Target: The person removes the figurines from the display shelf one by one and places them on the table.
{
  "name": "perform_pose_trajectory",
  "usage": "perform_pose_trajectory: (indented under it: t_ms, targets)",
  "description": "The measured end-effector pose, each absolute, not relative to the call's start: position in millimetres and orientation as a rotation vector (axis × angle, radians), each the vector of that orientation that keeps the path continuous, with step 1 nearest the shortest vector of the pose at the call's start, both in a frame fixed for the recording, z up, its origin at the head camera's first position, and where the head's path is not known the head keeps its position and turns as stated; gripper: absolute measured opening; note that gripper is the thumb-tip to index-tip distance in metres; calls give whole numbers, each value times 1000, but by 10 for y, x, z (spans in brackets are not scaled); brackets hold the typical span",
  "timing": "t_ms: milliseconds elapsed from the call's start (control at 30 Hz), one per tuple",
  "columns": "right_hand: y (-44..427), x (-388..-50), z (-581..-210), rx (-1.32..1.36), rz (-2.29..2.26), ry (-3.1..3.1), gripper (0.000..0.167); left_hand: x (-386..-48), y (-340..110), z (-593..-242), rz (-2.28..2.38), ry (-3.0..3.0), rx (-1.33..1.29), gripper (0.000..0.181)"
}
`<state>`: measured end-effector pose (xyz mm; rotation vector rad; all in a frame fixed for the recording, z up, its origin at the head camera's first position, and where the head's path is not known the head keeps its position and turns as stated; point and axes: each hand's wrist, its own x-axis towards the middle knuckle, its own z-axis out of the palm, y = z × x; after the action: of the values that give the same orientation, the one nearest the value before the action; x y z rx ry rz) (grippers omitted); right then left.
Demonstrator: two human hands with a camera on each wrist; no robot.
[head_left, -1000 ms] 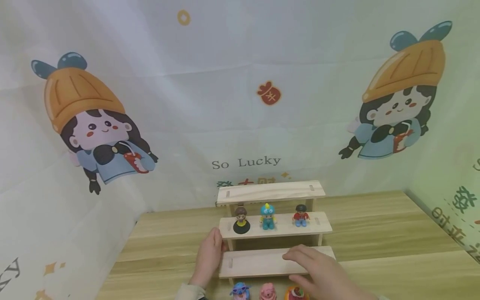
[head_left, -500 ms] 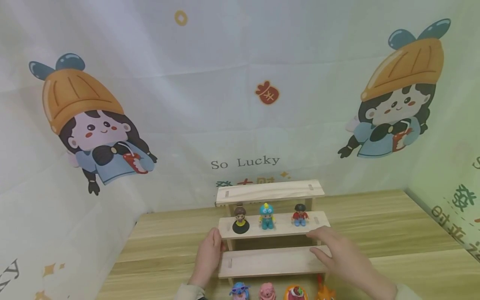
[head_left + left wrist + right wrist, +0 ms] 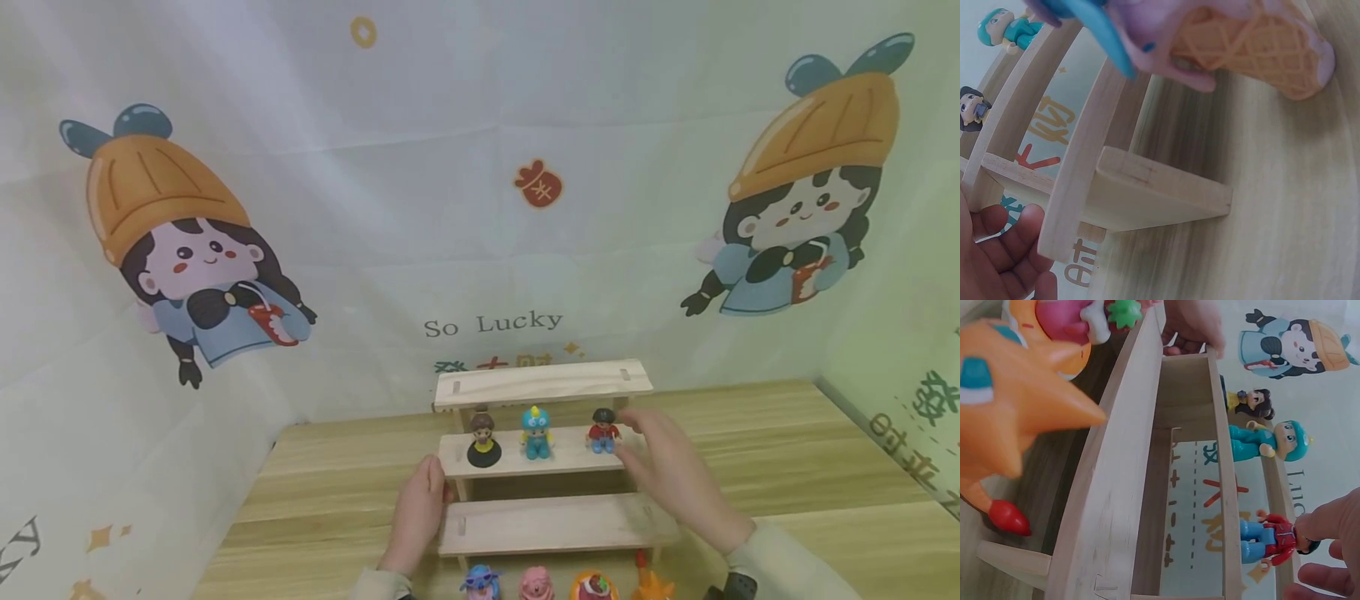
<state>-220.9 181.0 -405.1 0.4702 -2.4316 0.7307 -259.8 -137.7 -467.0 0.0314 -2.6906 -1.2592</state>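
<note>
Shelf: standing three-tiered on the counter
Right hand: grip standing apart
Left hand: resting at shelf's left end; whether grip is clamping, cannot tell
Red-jacketed figure: occupying middle tier, beside right hand

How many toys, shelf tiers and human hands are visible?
Toys: 7 (black-based figure, teal figure, red-jacketed figure, blue toy, pink toy, orange-rimmed toy, orange pointed toy)
Shelf tiers: 3 (top tier, middle tier, lower tier)
Hands: 2 (left hand, right hand)
Total: 12
</note>
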Motion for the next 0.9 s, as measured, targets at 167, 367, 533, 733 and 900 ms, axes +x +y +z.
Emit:
perform_pose_trajectory:
  t_ms: [167,367,533,733,900]
  targets:
    - [1771,-2333,-4057,463,782,-2473,59,-2589,-1375,-4664,-1276,-2677,20,36]
    - [1719,-2419,-4031,473,785,-2531,63,-2583,-1373,-4653,-1270,-2665,9,36]
    - [1698,-2459,-4046,470,816,-2561,54,-2575,-1371,-4655,-1262,-2652,-3,36]
    - [1700,-2483,-4073,462,850,-2551,51,-2584,-1366,-4652,-1268,-2647,0,36]
    - [1706,-2495,-4091,476,866,-2527,49,-2587,-1371,-4660,-1273,-2652,-4,36]
